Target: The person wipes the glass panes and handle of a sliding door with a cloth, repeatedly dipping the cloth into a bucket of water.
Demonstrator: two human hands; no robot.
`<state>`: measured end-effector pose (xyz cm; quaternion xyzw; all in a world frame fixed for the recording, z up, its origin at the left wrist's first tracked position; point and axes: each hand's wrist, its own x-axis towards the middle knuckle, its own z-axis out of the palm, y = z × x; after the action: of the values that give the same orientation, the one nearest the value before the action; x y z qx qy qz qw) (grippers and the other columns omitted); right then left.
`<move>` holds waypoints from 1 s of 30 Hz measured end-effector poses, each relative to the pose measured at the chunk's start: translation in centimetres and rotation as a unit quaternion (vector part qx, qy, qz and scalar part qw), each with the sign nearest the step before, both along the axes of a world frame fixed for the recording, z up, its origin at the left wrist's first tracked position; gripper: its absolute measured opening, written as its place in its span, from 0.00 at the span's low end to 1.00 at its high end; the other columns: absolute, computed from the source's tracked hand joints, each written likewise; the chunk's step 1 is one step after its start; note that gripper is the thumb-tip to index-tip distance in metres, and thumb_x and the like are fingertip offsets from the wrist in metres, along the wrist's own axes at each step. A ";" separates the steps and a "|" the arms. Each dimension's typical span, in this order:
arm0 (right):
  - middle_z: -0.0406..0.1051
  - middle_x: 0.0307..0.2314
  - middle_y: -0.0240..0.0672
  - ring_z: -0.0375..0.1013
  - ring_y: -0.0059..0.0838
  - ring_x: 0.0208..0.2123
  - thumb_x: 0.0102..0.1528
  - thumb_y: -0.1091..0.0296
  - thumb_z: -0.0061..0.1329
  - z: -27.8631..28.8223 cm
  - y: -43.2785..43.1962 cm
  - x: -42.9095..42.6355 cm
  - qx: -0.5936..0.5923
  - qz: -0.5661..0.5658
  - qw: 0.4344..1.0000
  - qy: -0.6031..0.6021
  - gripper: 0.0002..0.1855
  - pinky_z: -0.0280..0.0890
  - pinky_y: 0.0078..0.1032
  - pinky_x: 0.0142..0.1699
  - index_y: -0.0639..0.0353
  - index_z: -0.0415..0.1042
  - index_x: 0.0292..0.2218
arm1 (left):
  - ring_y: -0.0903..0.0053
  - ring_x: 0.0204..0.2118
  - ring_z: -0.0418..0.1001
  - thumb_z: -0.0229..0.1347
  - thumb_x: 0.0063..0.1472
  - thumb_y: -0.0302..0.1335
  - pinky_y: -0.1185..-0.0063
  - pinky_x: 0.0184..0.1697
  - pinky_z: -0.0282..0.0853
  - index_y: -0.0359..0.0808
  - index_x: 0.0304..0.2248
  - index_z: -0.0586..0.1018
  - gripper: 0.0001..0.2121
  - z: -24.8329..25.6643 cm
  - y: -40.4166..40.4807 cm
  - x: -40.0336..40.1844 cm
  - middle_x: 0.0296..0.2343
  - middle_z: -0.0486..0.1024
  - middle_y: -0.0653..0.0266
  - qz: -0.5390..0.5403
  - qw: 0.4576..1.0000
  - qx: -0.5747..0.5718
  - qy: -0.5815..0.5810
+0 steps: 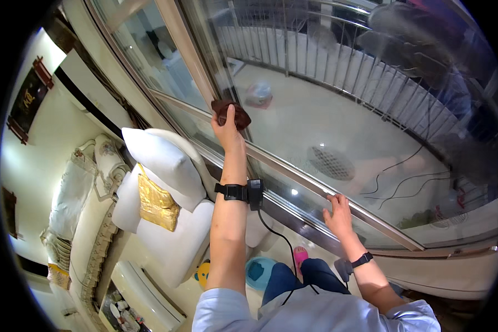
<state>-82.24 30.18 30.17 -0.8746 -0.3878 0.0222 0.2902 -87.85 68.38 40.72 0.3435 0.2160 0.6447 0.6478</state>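
My left hand (pixel 229 130) reaches far out with a dark brown cloth (pixel 238 117) bunched beneath its fingers. That cloth lies against the glass sliding door, where an upright of the door frame (pixel 186 54) meets the crossbar. Lower down, my right hand (pixel 339 218) touches the metal crossbar (pixel 286 166) with its fingertips and holds nothing. Clear door glass (pixel 282 124) stretches above the bar. Each wrist wears a black strap, and a cabled device is fixed to the left one.
A light blue basin (pixel 260 286) with a cloth in it stands on the floor beside my knees. A white armchair (pixel 182 245) with a gold cushion (pixel 157 203) is to the left. Behind the glass are a balcony railing (pixel 286 50) and loose cables (pixel 392 186).
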 end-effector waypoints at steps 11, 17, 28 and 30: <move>0.67 0.43 0.44 0.65 0.47 0.47 0.50 0.73 0.52 10.1 2.1 -0.9 0.173 0.073 0.982 -0.024 0.16 0.62 0.37 0.52 0.61 0.72 0.42 | 0.59 0.55 0.60 0.65 0.46 0.24 0.67 0.58 0.58 0.32 0.47 0.68 0.27 -1.0 -14.3 2.1 0.50 0.61 0.51 0.130 0.887 0.334 0.291; 0.65 0.47 0.45 0.62 0.50 0.53 0.49 0.74 0.53 14.1 1.0 -2.5 0.230 0.052 0.964 -0.126 0.16 0.59 0.42 0.56 0.60 0.72 0.41 | 0.59 0.52 0.62 0.57 0.48 0.17 0.69 0.56 0.60 0.33 0.49 0.66 0.26 -4.3 -14.5 1.6 0.50 0.58 0.52 0.143 0.934 0.160 0.286; 0.65 0.48 0.44 0.61 0.51 0.54 0.49 0.74 0.52 14.9 -9.7 -2.5 0.221 -0.100 0.950 -0.197 0.15 0.60 0.42 0.56 0.59 0.72 0.41 | 0.53 0.54 0.58 0.62 0.39 0.21 0.62 0.55 0.56 0.43 0.49 0.75 0.32 3.8 -27.2 4.8 0.54 0.56 0.50 0.109 0.810 0.532 0.221; 0.65 0.48 0.44 0.61 0.50 0.54 0.50 0.74 0.52 14.6 -12.7 -3.2 0.212 -0.146 0.950 -0.176 0.14 0.60 0.42 0.56 0.59 0.72 0.41 | 0.53 0.55 0.58 0.64 0.40 0.24 0.63 0.56 0.57 0.44 0.49 0.75 0.31 2.2 -29.4 5.9 0.53 0.59 0.50 0.107 0.809 0.550 0.175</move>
<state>-85.41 17.46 44.81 -0.8303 -0.2962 -0.2571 0.3960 -81.98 39.00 42.88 0.7242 -0.0303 0.6499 0.2287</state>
